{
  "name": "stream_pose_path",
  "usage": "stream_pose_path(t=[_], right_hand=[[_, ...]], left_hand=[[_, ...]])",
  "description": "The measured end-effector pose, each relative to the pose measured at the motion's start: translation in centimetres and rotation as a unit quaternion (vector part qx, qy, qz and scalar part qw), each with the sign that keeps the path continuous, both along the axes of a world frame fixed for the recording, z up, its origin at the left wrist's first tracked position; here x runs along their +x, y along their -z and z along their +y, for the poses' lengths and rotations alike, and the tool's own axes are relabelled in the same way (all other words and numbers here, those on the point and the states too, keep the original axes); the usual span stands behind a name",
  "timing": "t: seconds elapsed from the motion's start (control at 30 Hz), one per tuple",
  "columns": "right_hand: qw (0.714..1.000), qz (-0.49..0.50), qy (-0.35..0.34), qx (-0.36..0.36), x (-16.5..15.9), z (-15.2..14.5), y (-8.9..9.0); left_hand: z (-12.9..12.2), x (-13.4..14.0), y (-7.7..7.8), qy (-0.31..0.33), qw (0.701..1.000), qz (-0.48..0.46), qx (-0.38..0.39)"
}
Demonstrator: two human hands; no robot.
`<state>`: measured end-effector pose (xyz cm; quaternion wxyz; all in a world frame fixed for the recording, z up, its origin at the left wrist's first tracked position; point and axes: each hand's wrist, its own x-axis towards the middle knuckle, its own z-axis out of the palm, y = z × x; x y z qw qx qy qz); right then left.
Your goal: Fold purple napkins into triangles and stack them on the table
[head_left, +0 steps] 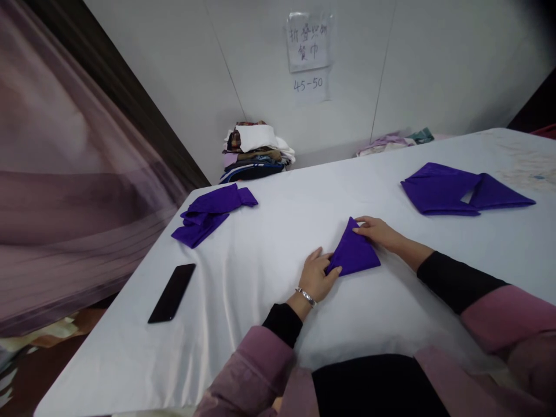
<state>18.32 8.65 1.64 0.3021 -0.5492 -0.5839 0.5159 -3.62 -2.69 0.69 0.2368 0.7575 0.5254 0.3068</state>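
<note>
Purple cloth point(355, 252) lies triangular on the white table point(286, 214), left hand point(315, 276) pinching its lower-left corner, right hand point(379, 233) its top, seemingly mid-fold, the next move likely needing its edges aligned.

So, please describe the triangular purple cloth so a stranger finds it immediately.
On the white-covered table, look between the left hand and right hand. The triangular purple cloth there is held; the left purple cloth and right purple cloth lie untouched.

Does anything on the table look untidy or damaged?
The left purple cloth lies loosely bunched, unlike the folded purple triangle. The white tablecloth ripples near the phone; faint marks far right could be print or stain. No clear damage.
</note>
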Motion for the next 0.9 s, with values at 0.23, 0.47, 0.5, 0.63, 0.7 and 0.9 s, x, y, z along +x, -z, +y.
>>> stream_pose_path(t=[0.23, 0.47, 0.5, 0.63, 0.7, 0.9], right_hand=[[0.979, -0.170, 0.015, 0.111, 0.3, 1.1, 1.8], [0.954, -0.239, 0.001, 0.182, 0.3, 1.1, 1.7], [0.952, -0.244, 0.000, 0.186, 0.3, 1.1, 1.7], [0.945, -0.263, -0.003, 0.192, 0.2, 1.0, 1.6], [0.943, -0.271, -0.006, 0.193, 0.1, 0.9, 1.6], [0.941, -0.287, 0.004, 0.180, -0.2, 0.8, 1.2]], left_hand=[[-0.3, 0.0, -0.3, -0.043, 0.999, 0.016, 0.001], [-0.3, -0.1, -0.3, -0.063, 0.997, 0.035, 0.000], [-0.3, -0.1, -0.3, -0.067, 0.997, 0.039, 0.001], [-0.4, 0.0, -0.3, -0.078, 0.995, 0.053, 0.007], [-0.4, -0.1, -0.2, -0.082, 0.995, 0.056, 0.009], [-0.5, -0.1, -0.3, -0.091, 0.993, 0.072, 0.024]])
